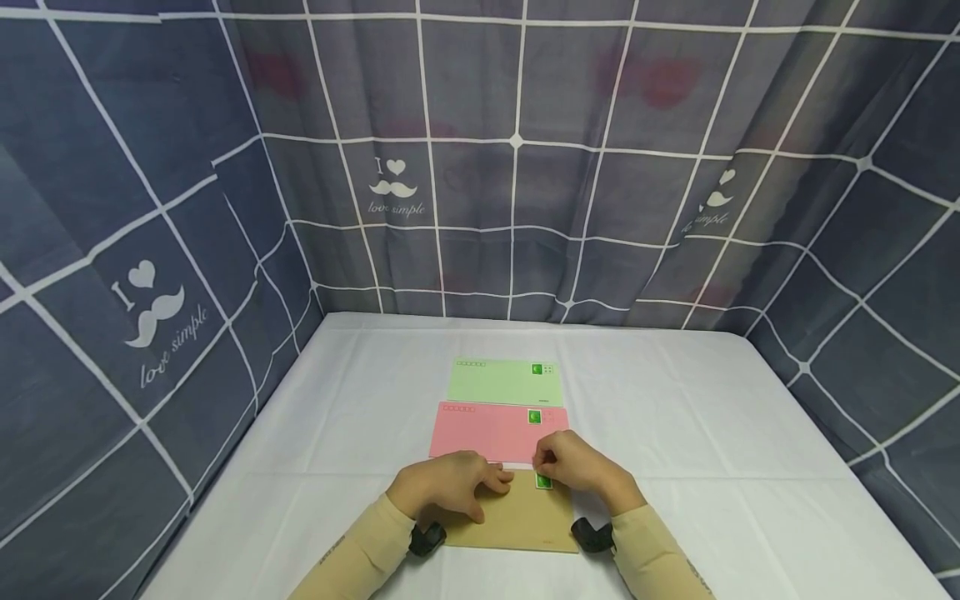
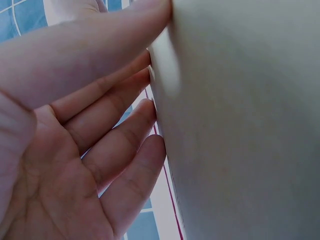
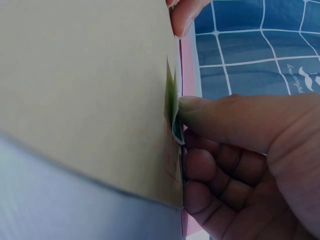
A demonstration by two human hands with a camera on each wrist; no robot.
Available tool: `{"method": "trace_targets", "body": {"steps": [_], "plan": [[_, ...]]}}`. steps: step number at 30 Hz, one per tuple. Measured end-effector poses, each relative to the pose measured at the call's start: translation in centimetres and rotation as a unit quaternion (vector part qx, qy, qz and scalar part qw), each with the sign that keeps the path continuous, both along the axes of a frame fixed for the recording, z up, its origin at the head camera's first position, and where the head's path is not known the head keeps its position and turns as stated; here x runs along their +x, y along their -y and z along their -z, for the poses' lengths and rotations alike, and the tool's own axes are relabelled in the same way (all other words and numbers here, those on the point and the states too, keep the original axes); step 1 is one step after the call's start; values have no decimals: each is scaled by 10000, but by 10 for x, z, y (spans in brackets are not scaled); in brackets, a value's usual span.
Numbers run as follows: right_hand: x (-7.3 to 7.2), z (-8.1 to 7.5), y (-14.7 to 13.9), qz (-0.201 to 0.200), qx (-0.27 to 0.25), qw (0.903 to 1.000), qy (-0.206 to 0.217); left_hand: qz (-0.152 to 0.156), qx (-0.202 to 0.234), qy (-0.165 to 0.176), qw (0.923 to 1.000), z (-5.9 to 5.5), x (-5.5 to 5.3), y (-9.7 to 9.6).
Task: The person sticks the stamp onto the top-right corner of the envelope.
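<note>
A kraft-brown envelope (image 1: pixel 517 525) lies flat on the white table close to me. My left hand (image 1: pixel 448 482) rests on its left part, thumb and fingertips touching the paper; in the left wrist view those fingers (image 2: pixel 122 137) are spread and fairly straight. At the envelope's upper right corner, my right hand (image 1: pixel 579 461) pinches a green postage stamp (image 1: pixel 543 482). Seen from the right wrist, the stamp (image 3: pixel 176 120) has one edge standing up from the paper under the thumb (image 3: pixel 220 115). Red printed lines (image 3: pixel 172 172) show on the envelope beside it.
Beyond the brown envelope lies a pink envelope (image 1: pixel 480 432), and past that a light green envelope (image 1: pixel 498 385); each bears a green stamp at its upper right. The white tablecloth (image 1: pixel 712 417) spreads around them. Dark checked curtains (image 1: pixel 465 183) stand behind and at both sides.
</note>
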State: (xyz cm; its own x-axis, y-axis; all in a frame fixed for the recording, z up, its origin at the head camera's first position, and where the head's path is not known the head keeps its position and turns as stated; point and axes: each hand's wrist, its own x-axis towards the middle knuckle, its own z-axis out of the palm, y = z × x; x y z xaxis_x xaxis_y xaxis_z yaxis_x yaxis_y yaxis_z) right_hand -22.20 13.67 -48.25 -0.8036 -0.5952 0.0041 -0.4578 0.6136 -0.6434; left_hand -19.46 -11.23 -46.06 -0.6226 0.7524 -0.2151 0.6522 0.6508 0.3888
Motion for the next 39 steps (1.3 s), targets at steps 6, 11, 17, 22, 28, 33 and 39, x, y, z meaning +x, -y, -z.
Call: {"method": "trace_targets", "body": {"steps": [6, 11, 17, 22, 28, 33, 39], "plan": [[-1, 2, -2, -55, -9, 9998, -209, 60, 20, -36, 10000, 0, 0, 0], [1, 3, -2, -25, 34, 9997, -242, 58, 0, -39, 10000, 0, 1, 0], [2, 2, -3, 56, 85, 9997, -227, 48, -41, 0, 10000, 2, 2, 1], [3, -8, -6, 215, 58, 9994, -267, 70, -105, -102, 9999, 1, 0, 1], [11, -20, -14, 237, 191, 9964, -786, 31, -80, -58, 9999, 0, -2, 1], [23, -20, -19, -190, 512, 9914, -1188, 46, -43, -84, 9999, 0, -3, 1], [40, -17, -22, -567, 827, 9832, -1524, 45, -6, -26, 10000, 1, -3, 1]]}}
